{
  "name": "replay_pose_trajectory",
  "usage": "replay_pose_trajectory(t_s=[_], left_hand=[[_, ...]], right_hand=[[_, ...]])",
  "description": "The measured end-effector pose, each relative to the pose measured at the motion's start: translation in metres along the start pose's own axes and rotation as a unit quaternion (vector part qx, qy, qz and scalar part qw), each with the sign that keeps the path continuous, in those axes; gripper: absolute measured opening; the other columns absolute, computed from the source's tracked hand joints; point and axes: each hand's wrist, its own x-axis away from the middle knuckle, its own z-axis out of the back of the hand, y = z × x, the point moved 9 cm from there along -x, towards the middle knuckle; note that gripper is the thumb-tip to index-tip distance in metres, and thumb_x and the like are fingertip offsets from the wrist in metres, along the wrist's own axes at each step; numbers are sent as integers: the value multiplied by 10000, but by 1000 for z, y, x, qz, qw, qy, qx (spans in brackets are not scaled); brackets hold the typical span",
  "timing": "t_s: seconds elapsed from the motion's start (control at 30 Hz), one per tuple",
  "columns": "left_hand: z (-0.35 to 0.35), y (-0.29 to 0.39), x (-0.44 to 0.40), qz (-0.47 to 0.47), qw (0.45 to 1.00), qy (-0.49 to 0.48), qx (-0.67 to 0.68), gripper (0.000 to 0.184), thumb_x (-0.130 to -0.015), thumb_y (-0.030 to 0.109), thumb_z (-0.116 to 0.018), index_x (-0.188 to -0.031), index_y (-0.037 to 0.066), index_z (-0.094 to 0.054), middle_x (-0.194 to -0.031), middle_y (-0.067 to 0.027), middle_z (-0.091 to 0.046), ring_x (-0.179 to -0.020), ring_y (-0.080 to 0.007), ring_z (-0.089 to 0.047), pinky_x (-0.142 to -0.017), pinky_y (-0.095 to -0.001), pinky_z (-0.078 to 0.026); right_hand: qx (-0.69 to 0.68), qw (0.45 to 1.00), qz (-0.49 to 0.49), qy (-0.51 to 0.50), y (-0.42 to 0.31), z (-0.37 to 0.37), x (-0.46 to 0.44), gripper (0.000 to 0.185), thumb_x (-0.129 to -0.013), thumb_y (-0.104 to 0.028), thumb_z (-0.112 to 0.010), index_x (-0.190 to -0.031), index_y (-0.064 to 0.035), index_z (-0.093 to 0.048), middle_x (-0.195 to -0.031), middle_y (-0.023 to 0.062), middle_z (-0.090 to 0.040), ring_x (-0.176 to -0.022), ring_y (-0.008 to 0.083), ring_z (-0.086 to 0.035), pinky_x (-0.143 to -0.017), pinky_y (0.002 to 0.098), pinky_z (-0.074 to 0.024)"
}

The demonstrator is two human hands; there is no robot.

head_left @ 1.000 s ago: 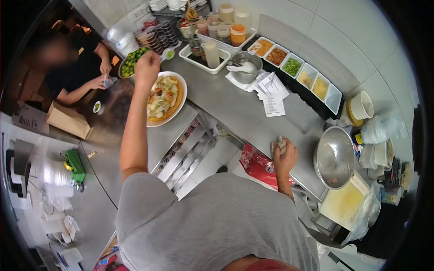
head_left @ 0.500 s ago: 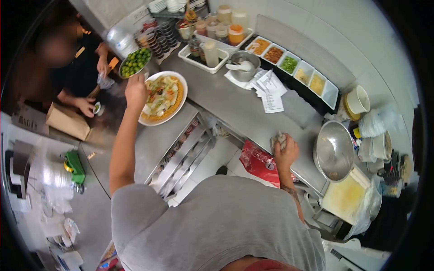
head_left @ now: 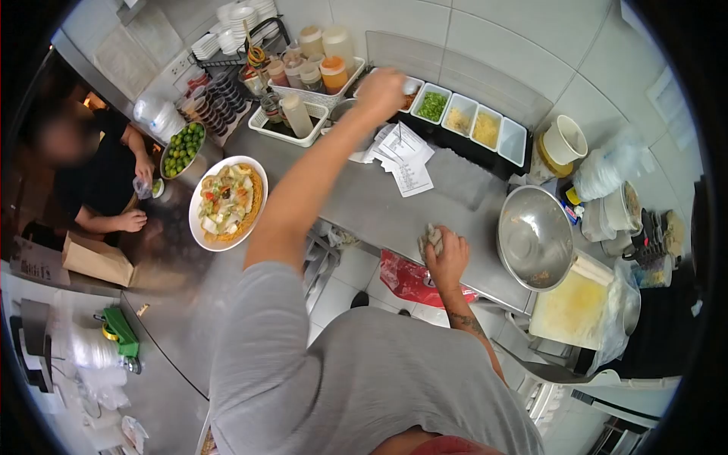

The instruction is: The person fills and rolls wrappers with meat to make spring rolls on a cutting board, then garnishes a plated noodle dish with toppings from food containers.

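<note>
My left hand (head_left: 381, 95) reaches over the row of topping containers at the back, covering the leftmost ones. Its fingers are blurred and turned away, so I cannot see whether they hold anything. Just past it sit containers of chopped green onion (head_left: 432, 105) and pale yellow toppings (head_left: 486, 129). My right hand (head_left: 449, 262) is closed on a crumpled greyish cloth (head_left: 430, 241) at the counter's front edge. On the left, a white oval bowl (head_left: 199, 229) holds noodles topped with vegetables and sauce (head_left: 230, 199).
Paper slips (head_left: 409, 163) lie on the steel counter. A large metal bowl (head_left: 535, 239) and a yellowed cutting board (head_left: 570, 312) are at right. Limes (head_left: 184, 150) fill a metal container at left, near a person in dark clothing (head_left: 102, 163). A red plastic bag (head_left: 409, 279) hangs below the counter.
My left hand has moved from beside the noodle bowl and limes to the topping containers. My right hand stays closed on the cloth. The camera view has shifted.
</note>
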Motion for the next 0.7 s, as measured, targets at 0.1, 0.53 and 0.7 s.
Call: replay_pose_trajectory(t_s=[0.1,0.53,0.7], left_hand=[[-75,4,-27,42,985,-153,-70,173,-793,116,-576,-910,48,-683,-903,-167,-645,-871,-337,-617,-773,-450,-485],[214,-110,400,584,783,136,-166,224,-859,196,-565,-907,-18,-611,-870,-230,-645,-821,-418,-626,-747,-482,-495],[197,-166,546,758,594,191,189,351,-947,333,-496,-934,-7,-581,-703,-137,-632,-550,-237,-608,-460,-356,-486]], right_hand=[[-16,1000,-2,-3,-1,-2,0,400,-714,-205,-673,-1093,-112,-583,-945,74,-602,-857,293,-531,-769,414,-402],[-46,999,11,-17,-4,-2,-1,399,-736,-185,-655,-1120,-100,-586,-989,88,-609,-908,317,-539,-811,444,-410],[-70,996,42,-44,-25,-43,-34,430,-757,-187,-649,-1169,-97,-562,-1019,110,-613,-949,330,-544,-842,449,-412]])
